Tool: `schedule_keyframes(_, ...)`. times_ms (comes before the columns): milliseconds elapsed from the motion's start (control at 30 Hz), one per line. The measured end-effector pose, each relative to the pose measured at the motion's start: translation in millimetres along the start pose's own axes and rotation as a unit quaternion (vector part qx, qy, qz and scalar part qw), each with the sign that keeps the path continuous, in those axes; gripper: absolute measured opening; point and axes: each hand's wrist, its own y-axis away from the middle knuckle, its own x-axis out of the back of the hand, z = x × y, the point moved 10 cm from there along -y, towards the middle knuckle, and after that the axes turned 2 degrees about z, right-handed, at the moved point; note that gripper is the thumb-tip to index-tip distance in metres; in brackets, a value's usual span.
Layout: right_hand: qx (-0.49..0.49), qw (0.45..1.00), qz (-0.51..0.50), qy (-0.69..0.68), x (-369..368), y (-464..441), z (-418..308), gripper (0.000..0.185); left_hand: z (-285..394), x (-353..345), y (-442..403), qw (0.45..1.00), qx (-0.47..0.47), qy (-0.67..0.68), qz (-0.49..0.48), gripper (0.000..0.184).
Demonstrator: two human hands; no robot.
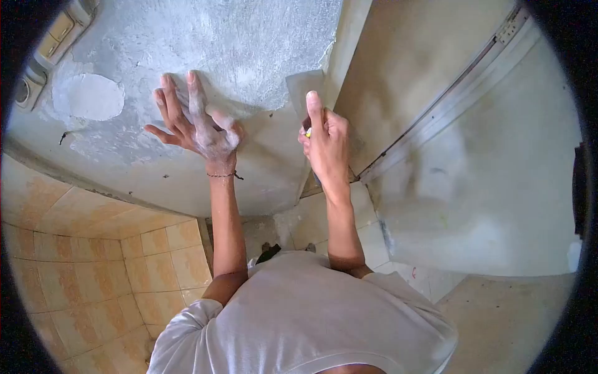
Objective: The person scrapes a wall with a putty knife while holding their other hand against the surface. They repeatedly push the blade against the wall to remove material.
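Note:
My left hand [205,128], dusted with pale powder, has its fingers spread against the wall [237,50], near the lower edge of a rough grey-white coated area. My right hand [325,134] is wrapped round the handle of a scraper [304,86], its thumb pointing up. The flat grey blade lies at the wall's right edge, beside the corner. A bit of yellow shows between the fingers; most of the handle is hidden by the hand. A smooth white round patch [90,97] is on the wall left of my left hand.
Switches [56,34] and a socket [26,91] sit at the upper left. Orange-and-cream tiles [75,255] cover the lower left. A door frame [430,115] and a pale door panel [473,187] stand at the right. Light floor tiles [367,230] show below my right forearm.

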Motion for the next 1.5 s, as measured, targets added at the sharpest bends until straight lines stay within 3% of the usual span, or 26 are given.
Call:
schedule_keyframes(200, 0.044, 0.996, 0.0, -0.079, -14, 7, -15, 0.065, -9, 2, -20, 0.999, -0.047, -0.019, -0.017, 0.067)
schedule_keyframes(467, 0.023, 1.0, 0.012, 0.007, -9, 7, -14, 0.068, -7, 2, -20, 0.999, -0.039, -0.007, -0.018, 0.06)
schedule_keyframes(700, 0.03, 0.997, 0.048, -0.049, -11, 6, -8, 0.063, -8, 1, -18, 0.998, -0.047, -0.014, -0.025, 0.061)
schedule_keyframes(767, 0.094, 0.993, 0.052, -0.041, -9, 1, -11, 0.064, -8, 0, -19, 0.998, -0.051, -0.013, -0.028, 0.062)
schedule_keyframes(1000, 0.026, 0.998, 0.024, -0.052, -11, -2, -3, 0.064, -4, 1, -18, 0.998, -0.064, 0.005, -0.014, 0.063)
schedule_keyframes(1067, 0.1, 0.994, 0.033, 0.021, -4, -10, -6, 0.063, -7, -1, -19, 0.998, -0.051, -0.02, -0.03, 0.063)
schedule_keyframes(1300, 0.176, 0.968, 0.049, 0.174, 21, -7, -33, 0.062, -1, 2, -18, 0.997, -0.074, -0.013, -0.005, 0.064)
schedule_keyframes(1433, 0.207, 0.964, 0.002, 0.169, 4, 10, -32, 0.06, -3, 0, -18, 0.997, -0.07, -0.013, -0.017, 0.066)
schedule_keyframes(1500, 0.131, 0.99, 0.003, 0.052, 5, 13, -18, 0.058, 0, 1, -20, 0.997, -0.075, -0.01, -0.016, 0.065)
